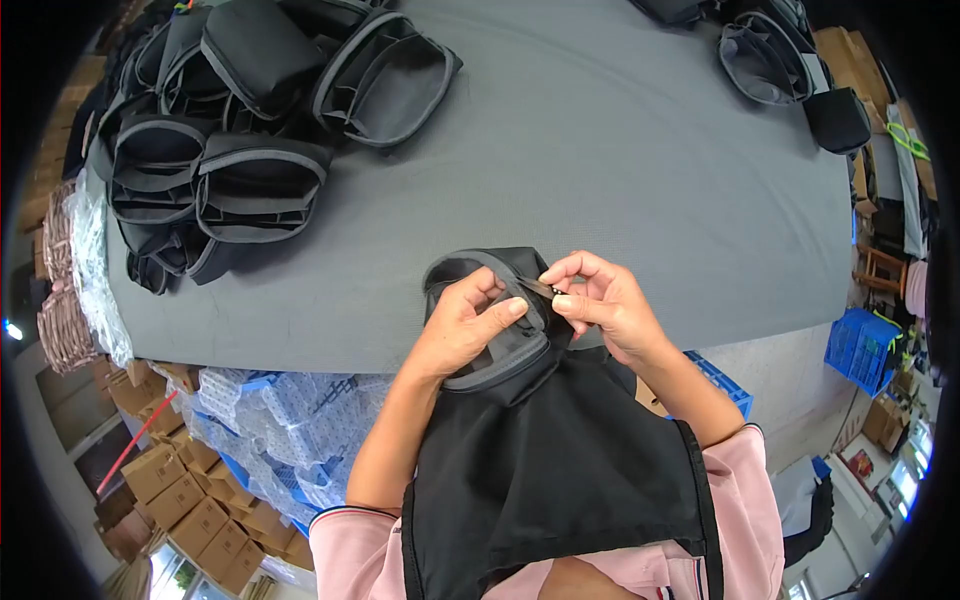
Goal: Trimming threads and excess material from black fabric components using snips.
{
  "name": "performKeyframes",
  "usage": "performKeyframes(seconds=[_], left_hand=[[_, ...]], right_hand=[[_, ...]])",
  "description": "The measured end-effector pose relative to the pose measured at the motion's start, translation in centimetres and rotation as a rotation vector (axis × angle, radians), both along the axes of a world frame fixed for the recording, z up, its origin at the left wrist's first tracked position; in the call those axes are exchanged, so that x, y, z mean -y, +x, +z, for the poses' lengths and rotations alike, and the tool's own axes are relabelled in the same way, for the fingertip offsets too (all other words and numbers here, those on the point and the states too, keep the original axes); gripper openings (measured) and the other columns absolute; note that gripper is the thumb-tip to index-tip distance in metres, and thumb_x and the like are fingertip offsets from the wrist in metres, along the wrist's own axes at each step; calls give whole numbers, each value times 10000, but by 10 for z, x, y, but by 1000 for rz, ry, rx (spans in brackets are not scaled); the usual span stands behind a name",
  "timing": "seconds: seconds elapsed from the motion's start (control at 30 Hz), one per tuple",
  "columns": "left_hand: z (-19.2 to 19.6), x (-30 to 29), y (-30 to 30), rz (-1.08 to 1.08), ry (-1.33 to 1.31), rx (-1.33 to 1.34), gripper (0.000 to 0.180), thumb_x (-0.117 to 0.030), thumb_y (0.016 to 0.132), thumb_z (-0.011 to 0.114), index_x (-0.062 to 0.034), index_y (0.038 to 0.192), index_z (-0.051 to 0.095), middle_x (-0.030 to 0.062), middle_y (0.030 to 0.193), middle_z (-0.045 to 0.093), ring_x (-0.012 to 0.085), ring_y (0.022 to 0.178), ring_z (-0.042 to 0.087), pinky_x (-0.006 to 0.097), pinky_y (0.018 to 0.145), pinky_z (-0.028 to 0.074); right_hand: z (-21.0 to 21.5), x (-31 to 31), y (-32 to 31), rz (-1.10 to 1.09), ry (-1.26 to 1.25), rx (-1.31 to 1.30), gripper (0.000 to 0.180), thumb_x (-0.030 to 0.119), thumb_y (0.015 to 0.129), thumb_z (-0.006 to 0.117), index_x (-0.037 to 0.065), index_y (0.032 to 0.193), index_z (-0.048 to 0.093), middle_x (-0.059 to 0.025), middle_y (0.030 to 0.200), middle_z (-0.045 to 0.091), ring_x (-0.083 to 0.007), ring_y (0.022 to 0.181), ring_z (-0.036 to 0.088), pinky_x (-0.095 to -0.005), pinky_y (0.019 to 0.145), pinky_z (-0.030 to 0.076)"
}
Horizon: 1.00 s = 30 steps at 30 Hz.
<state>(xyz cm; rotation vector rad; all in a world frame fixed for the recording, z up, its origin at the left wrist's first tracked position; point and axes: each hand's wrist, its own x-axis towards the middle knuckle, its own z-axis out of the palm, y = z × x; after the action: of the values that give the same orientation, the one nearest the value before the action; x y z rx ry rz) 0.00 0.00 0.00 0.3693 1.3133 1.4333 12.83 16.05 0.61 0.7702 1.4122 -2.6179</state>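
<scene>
Pouch: black fabric pouch with a grey-trimmed rim (512,350), opening turned upward, held at the near edge of the table, directly in front of the wearer.
Left hand: the left hand (465,325) grips the rim between thumb and bent fingers – fingers partly inside the opening, no visible gap in the pinch.
Right hand: the right hand (610,305) pinches a slim, dark, metallic-looking item (540,288) between thumb and forefinger; the remaining fingers are curled. Exact kind of item cannot be told.
Governing relation: the slim item lies left of the right fingertips, its long axis running roughly crosswise and pointing left into the upper right stretch of the rim. Right hand is nearer that stretch; the left thumb sits just below and left of it. Contact between item tip and rim – cannot be confirmed.
Near edge: black fabric apron (560,460) hangs below the pouch, close under both wrists.
Room: grey cloth-covered table (560,180) extends beyond and to the right of the hands.
Bounds: heap of black pouches with grey rims (262,158) at far left, smaller group of black pouches (765,65) at far right, both well apart from the hands.
</scene>
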Motion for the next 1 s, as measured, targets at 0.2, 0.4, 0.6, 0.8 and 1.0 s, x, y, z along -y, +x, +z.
performKeyframes(seconds=[0.2, 0.4, 0.6, 0.8, 1.0], left_hand=[[0, -9, 5, -51, -8, 1, 267, -128, 855, 603, 4, 1081, 552, 53, 1029, 604, 107, 950, 540, 261, 846, 428], [2, -8, 4, -70, 0, -35, 269, -123, 855, 603, 5, 1085, 548, 53, 1025, 605, 114, 958, 540, 263, 852, 425], [5, -7, 4, -65, -2, -21, 275, -101, 843, 612, 4, 1088, 543, 56, 1025, 603, 119, 965, 540, 273, 858, 427], [5, -3, 2, -71, 0, -45, 287, -114, 833, 624, 6, 1080, 544, 63, 1023, 601, 128, 965, 542, 275, 858, 427], [5, -3, 0, -85, -3, -50, 298, -136, 828, 634, 7, 1074, 545, 63, 1028, 599, 123, 967, 537, 273, 855, 427]], right_hand=[[8, 5, 13, -89, 23, 55, 207, 60, 797, 642, 7, 986, 577, -9, 835, 559, -53, 665, 504, -208, 566, 415], [27, 12, 10, -15, 1079, -108, 268, -10, 701, 654, 38, 960, 605, -62, 825, 524, -153, 668, 530, -241, 570, 428], [16, 18, 5, -57, 1150, -195, 289, -26, 696, 664, 32, 974, 613, -66, 789, 530, -151, 586, 508, -253, 506, 415], [15, 19, 8, -53, 1252, -183, 246, -14, 706, 648, 25, 945, 608, -72, 746, 512, -204, 568, 543, -290, 491, 441], [19, 24, 4, -130, 1137, -193, 230, -25, 704, 649, 25, 927, 620, -76, 748, 528, -204, 551, 540, -293, 490, 438]])
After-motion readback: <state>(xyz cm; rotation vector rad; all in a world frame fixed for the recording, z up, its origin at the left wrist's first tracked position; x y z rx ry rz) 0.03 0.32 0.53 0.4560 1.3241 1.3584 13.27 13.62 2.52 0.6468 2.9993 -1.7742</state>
